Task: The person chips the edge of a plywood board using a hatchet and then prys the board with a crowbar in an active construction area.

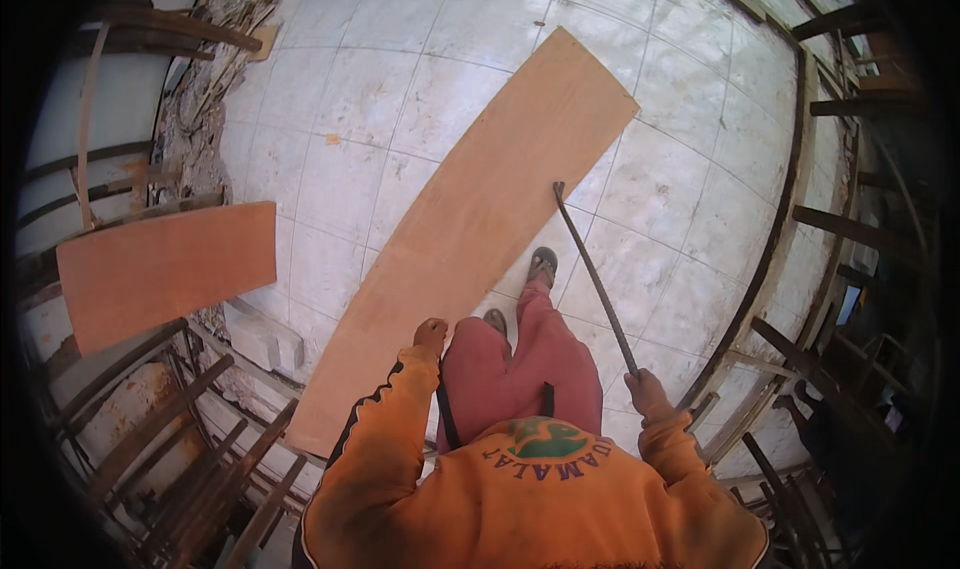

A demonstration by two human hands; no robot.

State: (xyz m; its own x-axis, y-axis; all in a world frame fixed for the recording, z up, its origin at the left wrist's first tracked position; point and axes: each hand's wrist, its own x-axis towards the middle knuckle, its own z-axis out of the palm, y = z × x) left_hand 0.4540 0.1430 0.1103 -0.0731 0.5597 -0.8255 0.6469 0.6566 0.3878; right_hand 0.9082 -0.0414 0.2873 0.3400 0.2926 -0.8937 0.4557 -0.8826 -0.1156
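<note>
My right hand point(650, 394) is wrapped round the lower end of a long dark crowbar point(596, 279). The bar slants forward and left, and its bent, split tip overlaps the right edge of a plywood board point(470, 219) in view; I cannot tell whether they touch. The long, narrow board runs diagonally from the lower left to the upper middle. Close to my left thigh, by the board's right edge, my left hand point(431, 335) is curled into a loose fist with nothing showing in it.
A shorter reddish plywood piece point(170, 269) rests across timbers at the left. White floor tiles point(650, 179) surround the long board. Wooden beams point(190, 459) stand close together at the lower left; a timber frame point(790, 209) borders the right. Rubble point(205, 134) lines the upper left.
</note>
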